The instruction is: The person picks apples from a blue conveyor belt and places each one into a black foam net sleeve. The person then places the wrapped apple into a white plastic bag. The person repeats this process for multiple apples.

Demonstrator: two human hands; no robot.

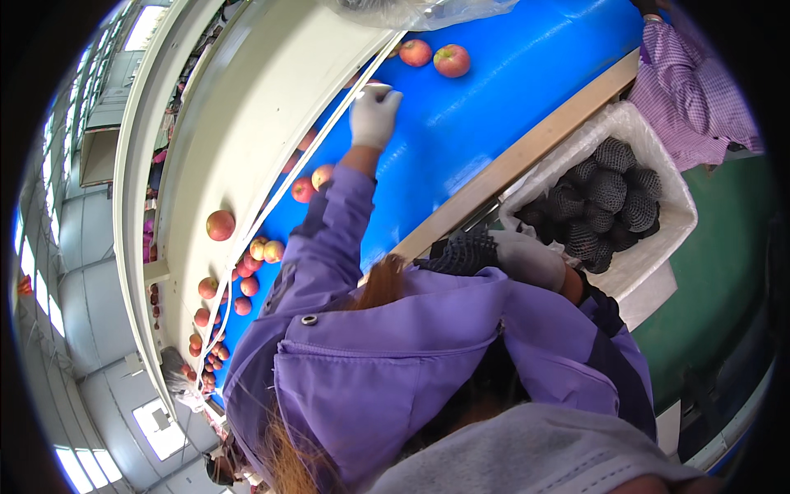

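Observation:
My left hand (375,117), in a white glove, reaches across the blue conveyor belt (475,117) to its far edge. Its fingers are curled over an apple, of which only a little red shows past them. Two red-yellow apples, a nearer one (452,60) and another (415,53), lie to the right of that hand. Below my forearm are several more, including a red apple (302,189). Down at my right side, my gloved right hand (531,256) grips black foam netting (466,252) beside the belt's edge; its fingertips are hidden in the mesh.
A white lined crate (663,259) holding several black-netted fruits (608,188) stands at my right. Another person's checked sleeve (673,74) is beyond it. A wooden rail (524,148) edges the belt. Across it runs a cream panel (271,111) with a loose apple (220,225). Clear plastic (426,13) hangs above.

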